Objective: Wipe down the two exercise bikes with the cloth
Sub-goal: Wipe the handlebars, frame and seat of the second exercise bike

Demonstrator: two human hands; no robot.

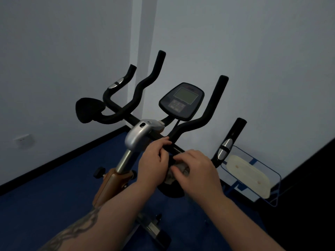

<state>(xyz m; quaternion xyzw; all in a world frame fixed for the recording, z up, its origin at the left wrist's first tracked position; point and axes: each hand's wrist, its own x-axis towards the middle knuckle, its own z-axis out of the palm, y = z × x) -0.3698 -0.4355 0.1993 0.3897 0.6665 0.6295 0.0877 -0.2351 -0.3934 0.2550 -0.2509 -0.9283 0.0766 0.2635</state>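
An exercise bike with black foam handlebars, a dark console and a silver stem stands in the room corner. A grey cloth is bunched under the right part of the crossbar. My right hand holds the cloth, fingers curled over it. My left hand sits just left of it, its fingers curled on the crossbar beside the silver clamp. Only this one bike is in view.
White walls meet right behind the bike. The floor is blue carpet with a dark skirting. A wire-framed stand with a cream pad is at the right, next to a dark panel. A wall socket is low at the left.
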